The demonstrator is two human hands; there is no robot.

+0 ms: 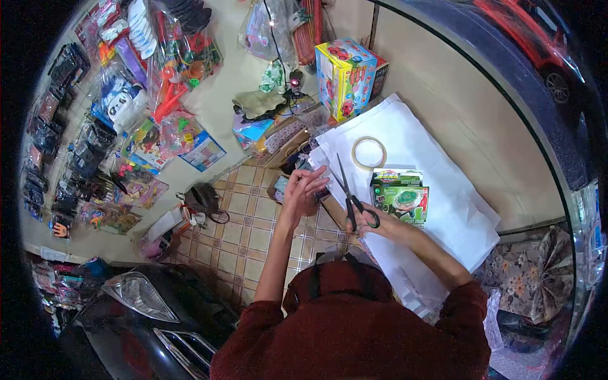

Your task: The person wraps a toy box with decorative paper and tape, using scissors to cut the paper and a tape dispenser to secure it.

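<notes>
Scissors (348,197) in the right hand (387,228), fingers round the handle loops, at the left edge of the white sheets (440,158); long axis away from the body, tips leaning slightly left; just beside the blades, the left hand (296,195), fingers spread, seemingly empty.

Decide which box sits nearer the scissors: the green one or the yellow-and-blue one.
The green box, on the white paper close beside the scissors in the right hand; the yellow-and-blue box stands farther off, beyond the tape roll.

Black-handled scissors (349,200) — aslant, tips forward
</notes>
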